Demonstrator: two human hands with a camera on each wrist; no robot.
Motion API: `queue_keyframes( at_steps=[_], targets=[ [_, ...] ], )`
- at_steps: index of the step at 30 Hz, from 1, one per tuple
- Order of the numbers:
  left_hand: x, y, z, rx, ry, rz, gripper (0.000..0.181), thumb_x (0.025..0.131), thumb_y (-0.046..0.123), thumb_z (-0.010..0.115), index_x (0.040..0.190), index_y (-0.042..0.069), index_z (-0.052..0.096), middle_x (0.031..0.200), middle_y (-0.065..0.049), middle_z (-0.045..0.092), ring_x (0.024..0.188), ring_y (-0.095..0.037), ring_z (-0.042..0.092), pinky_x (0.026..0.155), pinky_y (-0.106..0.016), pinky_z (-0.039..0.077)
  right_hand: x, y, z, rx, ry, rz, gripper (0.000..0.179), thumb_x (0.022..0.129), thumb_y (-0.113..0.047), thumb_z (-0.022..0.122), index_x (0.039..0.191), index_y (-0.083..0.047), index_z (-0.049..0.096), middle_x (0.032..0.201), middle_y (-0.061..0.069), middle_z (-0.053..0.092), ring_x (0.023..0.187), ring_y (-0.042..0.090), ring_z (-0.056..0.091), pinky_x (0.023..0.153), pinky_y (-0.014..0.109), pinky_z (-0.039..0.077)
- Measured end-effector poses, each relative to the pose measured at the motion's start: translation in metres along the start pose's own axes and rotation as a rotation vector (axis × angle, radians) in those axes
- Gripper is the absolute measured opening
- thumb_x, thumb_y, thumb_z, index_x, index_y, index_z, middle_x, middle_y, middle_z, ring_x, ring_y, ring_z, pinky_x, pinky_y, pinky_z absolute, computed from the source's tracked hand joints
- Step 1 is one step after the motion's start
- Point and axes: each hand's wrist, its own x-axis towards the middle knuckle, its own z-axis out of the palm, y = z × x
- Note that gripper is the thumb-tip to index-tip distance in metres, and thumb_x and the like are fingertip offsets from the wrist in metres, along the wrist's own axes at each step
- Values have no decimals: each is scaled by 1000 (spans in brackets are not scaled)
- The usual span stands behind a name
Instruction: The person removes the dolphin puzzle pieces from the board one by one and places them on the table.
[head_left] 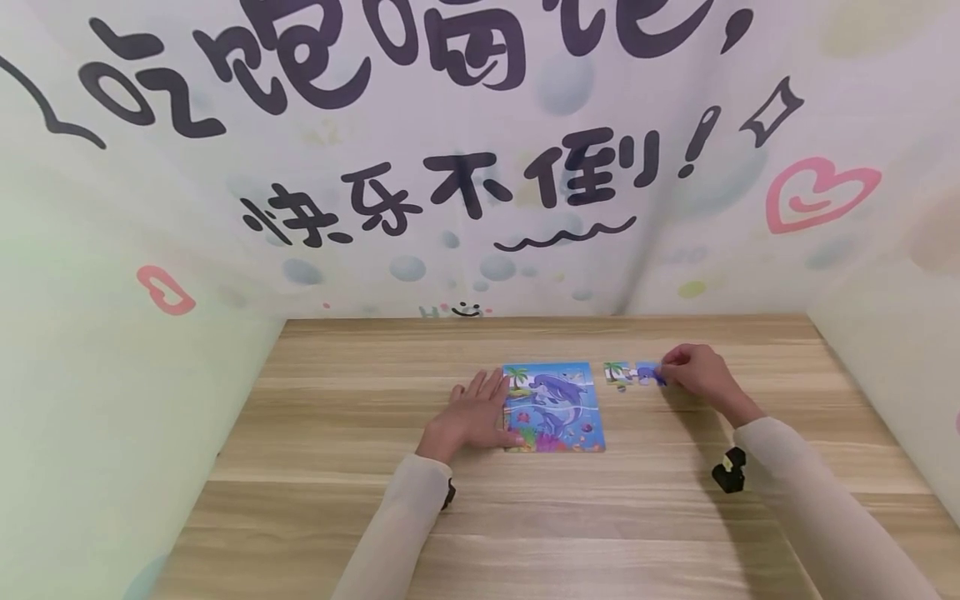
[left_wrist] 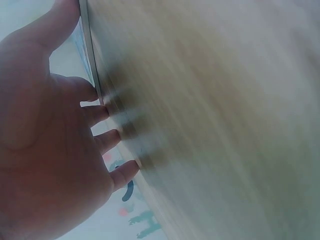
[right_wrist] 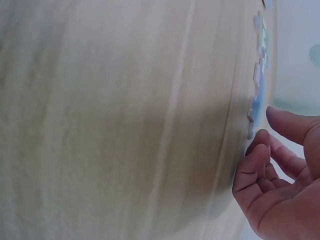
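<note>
Now I have the left-hand grip (head_left: 476, 415) laid wide along the left side of a flat, square blue board (head_left: 555, 396) printed with purple dolphins, a palm tree and bright coral. Fingers straight and spread, thumb resting over the lower-left corner; the left wrist view has fingertips reaching down to the pale wood-grain bench (head_left: 337, 400). The board lies flat near the bench's far side.

Over on the right, just beyond the board, small cardboard pieces sit in a short row: a palm-tree jigsaw piece (head_left: 616, 372) nearest the board, then a blue jigsaw piece with a dolphin print (head_left: 646, 373). My right-hand grip (head_left: 701, 377) is at that row's outer end, fingers bent, thumb and forefinger drawn close with a small gap showing in the right wrist view. Fingertips are right at the blue end; whether they pinch it, I cannot tell.
</note>
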Motion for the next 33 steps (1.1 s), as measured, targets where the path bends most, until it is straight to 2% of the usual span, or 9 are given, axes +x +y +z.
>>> queue_keyframes(
  at_steps=[7, 17, 20, 29, 33],
  targets=[
    [1, 1, 0, -3, 4, -1, 106, 86, 66, 61, 161, 14, 7, 168, -2, -4, 155, -26, -5, 121, -57, 8, 2, -2, 2, -5, 13, -25, 38, 97, -26, 63, 116, 7, 62, 103, 20, 67, 88, 26, 60, 72, 30, 50],
    [0, 1, 0, -3, 4, 0, 105, 87, 66, 61, 161, 14, 7, 168, -2, -4, 154, -26, -5, 121, -57, 8, 6, -27, 17, -16, -44, -89, 39, 94, -22, 67, 122, 4, 62, 111, 25, 64, 93, 31, 60, 74, 34, 50],
    [0, 1, 0, -2, 6, 0, 105, 87, 66, 60, 161, 15, 6, 168, -2, -5, 154, -26, -5, 121, -57, 8, 7, -32, 23, -36, -56, -126, 38, 93, -21, 69, 122, 3, 64, 109, 23, 65, 93, 31, 59, 76, 35, 49],
    [0, 1, 1, -9, 5, -5, 105, 87, 66, 61, 161, 15, 6, 168, -1, -4, 154, -26, -6, 121, -57, 7, 5, -51, 39, -35, -75, -248, 35, 88, -12, 73, 118, 5, 66, 94, 14, 67, 82, 23, 59, 67, 29, 47],
    [0, 0, 1, -7, 3, -4, 105, 87, 66, 60, 161, 15, 6, 168, -2, -4, 154, -26, -6, 121, -57, 7, 6, -59, 47, -59, -92, -322, 34, 86, -13, 75, 114, 5, 67, 92, 14, 67, 82, 24, 60, 71, 34, 48]
  ],
)
